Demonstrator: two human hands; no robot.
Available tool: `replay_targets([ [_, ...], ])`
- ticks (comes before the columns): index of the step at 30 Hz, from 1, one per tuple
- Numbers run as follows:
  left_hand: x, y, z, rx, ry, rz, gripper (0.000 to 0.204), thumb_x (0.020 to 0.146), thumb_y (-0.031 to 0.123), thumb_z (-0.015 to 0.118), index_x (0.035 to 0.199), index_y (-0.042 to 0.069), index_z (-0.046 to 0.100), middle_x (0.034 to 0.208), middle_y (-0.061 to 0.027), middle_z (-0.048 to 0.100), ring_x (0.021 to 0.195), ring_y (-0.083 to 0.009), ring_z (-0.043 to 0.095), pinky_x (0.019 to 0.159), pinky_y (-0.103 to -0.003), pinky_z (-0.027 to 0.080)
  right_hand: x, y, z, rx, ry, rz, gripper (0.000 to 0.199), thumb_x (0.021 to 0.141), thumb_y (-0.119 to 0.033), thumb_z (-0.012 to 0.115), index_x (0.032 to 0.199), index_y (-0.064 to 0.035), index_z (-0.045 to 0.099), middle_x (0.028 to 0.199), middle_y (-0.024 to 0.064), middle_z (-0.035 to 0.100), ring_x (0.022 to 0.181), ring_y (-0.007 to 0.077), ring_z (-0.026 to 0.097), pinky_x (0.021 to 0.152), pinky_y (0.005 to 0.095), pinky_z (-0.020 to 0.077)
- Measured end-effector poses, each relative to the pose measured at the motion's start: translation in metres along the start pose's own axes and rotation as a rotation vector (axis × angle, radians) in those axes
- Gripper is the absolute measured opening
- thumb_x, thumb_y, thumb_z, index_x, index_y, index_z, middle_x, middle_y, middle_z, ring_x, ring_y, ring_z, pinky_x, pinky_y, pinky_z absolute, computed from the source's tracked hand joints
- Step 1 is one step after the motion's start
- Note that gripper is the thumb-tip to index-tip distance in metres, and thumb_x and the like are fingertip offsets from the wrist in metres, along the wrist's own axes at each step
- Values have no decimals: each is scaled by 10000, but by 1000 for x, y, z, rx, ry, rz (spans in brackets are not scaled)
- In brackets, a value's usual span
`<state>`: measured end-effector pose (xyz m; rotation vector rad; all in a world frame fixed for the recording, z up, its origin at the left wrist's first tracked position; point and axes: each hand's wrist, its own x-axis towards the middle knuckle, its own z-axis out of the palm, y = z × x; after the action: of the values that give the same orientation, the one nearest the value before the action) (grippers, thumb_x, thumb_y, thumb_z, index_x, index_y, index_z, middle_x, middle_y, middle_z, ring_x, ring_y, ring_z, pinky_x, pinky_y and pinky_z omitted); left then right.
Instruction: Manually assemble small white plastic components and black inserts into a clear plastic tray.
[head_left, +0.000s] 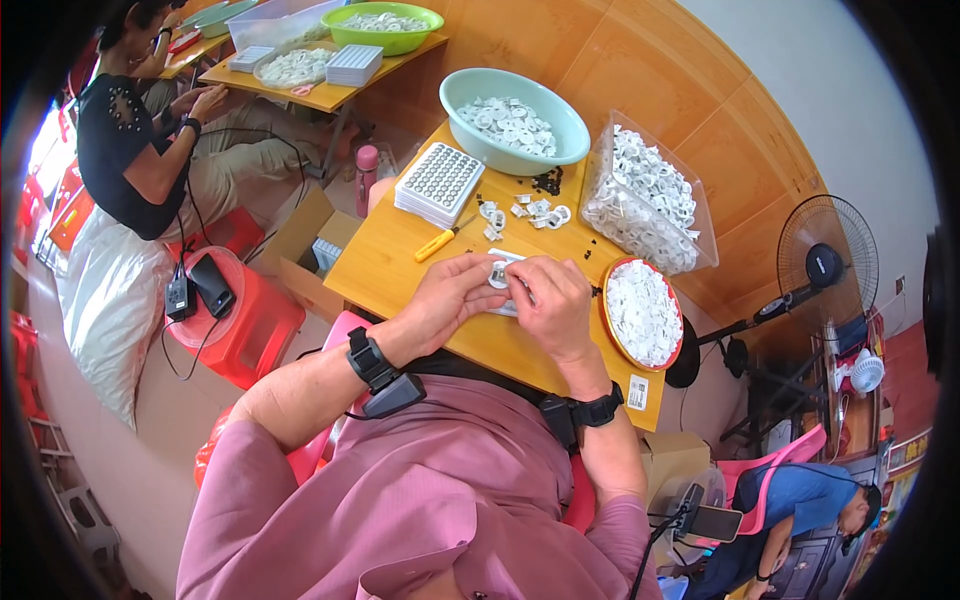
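Note:
Over the near part of the wooden table (390,262), both my hands meet at a small white round plastic part (498,274) with a greyish centre. My left hand (452,303) is closed, pinching the part from the left. The fingers of my right hand (553,306) are bent together against its right side; whatever lies between those fingertips is hidden. Beneath my fingers shows a flat white piece (512,256). Just beyond my left hand is a yellow-handled screwdriver (436,244). Several loose white parts (543,214) lie past my hands, with small black pieces (548,181) behind them.
A stack of white trays (436,205), a pale green basin (472,150) and a clear bin (705,247) of white parts line the far side. A red-rimmed tray (606,322) sits right, near a standing fan (824,265). One person (130,150) sits left, another (815,500) lower right.

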<state>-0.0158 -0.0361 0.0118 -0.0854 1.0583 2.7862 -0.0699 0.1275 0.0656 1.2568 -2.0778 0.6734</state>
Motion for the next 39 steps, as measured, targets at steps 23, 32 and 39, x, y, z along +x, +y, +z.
replay_targets([
  [23,4,-9,2,179,60,116,258,1064,143,475,1224,-34,574,1096,-89,641,968,-132,649,915,-297,555,-13,-3,14,36,9,172,36,795,-80,719,823,-70,700,775,69,659,680,298,639,631,391,497],
  [32,3,-7,1,321,110,127,249,1058,118,473,1215,-55,557,1133,-116,646,983,-160,671,891,-275,573,-17,-10,18,118,34,385,15,817,-90,702,825,-81,711,781,67,668,676,290,667,607,386,521],
  [39,6,-10,-6,322,61,135,248,1067,110,449,1231,-47,548,1116,-125,661,1023,-213,697,888,-271,568,-16,-6,14,184,-20,462,81,851,-132,670,827,-55,659,830,84,679,723,303,675,623,411,527],
])
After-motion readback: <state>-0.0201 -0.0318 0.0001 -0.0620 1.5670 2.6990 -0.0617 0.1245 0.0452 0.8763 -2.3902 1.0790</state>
